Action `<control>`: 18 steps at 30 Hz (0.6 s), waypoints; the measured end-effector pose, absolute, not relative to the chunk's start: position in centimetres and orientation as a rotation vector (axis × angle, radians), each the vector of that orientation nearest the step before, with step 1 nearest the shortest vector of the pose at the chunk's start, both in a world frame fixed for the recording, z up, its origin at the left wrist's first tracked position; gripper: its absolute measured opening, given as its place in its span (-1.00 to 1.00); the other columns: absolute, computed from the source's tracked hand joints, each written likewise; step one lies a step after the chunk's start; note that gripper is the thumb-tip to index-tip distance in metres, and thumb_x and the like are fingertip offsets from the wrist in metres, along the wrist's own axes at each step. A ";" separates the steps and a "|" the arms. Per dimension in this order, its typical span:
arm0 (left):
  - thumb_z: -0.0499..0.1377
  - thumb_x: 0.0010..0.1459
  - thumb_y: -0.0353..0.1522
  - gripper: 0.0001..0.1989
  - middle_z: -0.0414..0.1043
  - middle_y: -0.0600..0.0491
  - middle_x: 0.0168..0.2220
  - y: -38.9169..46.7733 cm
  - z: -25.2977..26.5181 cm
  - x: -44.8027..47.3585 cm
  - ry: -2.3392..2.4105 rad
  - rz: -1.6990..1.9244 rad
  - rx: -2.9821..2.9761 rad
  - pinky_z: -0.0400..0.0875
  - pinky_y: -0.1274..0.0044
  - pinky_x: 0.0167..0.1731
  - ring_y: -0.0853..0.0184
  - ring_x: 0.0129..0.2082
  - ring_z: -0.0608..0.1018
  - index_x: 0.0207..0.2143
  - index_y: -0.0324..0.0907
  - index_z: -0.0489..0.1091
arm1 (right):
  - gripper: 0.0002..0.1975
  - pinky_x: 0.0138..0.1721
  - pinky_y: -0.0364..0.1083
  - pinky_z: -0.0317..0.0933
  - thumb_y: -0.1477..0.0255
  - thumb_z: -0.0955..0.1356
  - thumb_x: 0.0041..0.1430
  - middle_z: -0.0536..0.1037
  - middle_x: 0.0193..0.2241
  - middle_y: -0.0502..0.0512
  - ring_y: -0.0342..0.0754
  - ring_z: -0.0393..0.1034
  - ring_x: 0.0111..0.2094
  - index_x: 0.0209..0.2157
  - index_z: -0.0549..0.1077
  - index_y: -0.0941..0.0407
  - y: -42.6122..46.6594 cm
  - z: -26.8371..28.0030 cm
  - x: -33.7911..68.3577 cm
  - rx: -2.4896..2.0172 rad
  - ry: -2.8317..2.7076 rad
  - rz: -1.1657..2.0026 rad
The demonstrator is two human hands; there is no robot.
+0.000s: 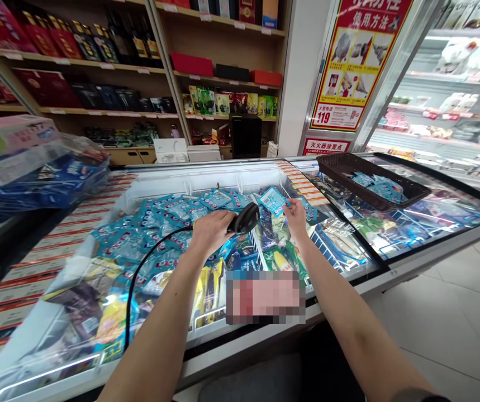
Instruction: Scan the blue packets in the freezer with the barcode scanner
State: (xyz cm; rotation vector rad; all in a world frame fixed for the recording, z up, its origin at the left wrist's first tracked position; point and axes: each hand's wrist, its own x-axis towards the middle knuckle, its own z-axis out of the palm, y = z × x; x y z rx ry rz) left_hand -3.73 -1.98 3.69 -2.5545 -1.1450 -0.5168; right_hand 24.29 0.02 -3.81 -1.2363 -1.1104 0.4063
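Observation:
My left hand (213, 227) is wrapped round a black barcode scanner (246, 219), whose head points right. From it a black cable (143, 261) curves down past my left forearm. Between the fingers of my right hand (295, 216) is a small blue packet (273, 200), held by its lower right corner with a printed white panel facing me. The scanner head is close to the packet, with a gap between them. A heap of similar blue packets (176, 209) covers the glass top of the chest freezer (151, 184) to the left of my hands.
A dark brown basket (336, 163) with more blue packets (380, 187) sits at the right on the freezer. Plastic-wrapped blue packages (55, 173) are stacked at the left. Shelves (93, 111) of goods stand behind. A pixelated patch hides part of the freezer's front.

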 end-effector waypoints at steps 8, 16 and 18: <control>0.10 0.14 -0.26 -0.71 0.48 -0.01 -0.19 -1.9 3.7 -3.7 -1.132 -0.511 -2.538 0.31 0.43 -0.31 0.17 -0.14 0.49 -0.08 -0.12 0.34 | -0.73 -0.33 -0.07 0.25 0.29 0.32 0.05 0.48 -0.35 0.07 -0.08 0.33 -0.38 -0.20 0.31 0.10 -0.3 -3.5 24.2 -1.240 -1.107 0.410; 0.08 0.14 -0.26 -0.70 0.48 -0.04 -0.19 -2.1 3.8 -3.7 -1.134 -0.512 -2.545 0.32 0.41 -0.30 0.17 -0.15 0.49 -0.08 -0.14 0.34 | -0.73 -0.28 -0.07 0.27 0.29 0.31 0.05 0.49 -0.34 0.06 -0.09 0.37 -0.36 -0.21 0.30 0.10 -0.6 -3.1 24.0 -1.246 -1.111 0.414; 0.09 0.14 -0.26 -0.70 0.49 -0.04 -0.19 -2.2 3.8 -3.7 -1.143 -0.516 -2.550 0.32 0.42 -0.29 0.18 -0.14 0.49 -0.07 -0.13 0.34 | -0.72 -0.29 -0.08 0.27 0.29 0.31 0.05 0.49 -0.35 0.06 -0.09 0.37 -0.36 -0.21 0.30 0.10 -0.7 -3.0 23.9 -1.251 -1.104 0.421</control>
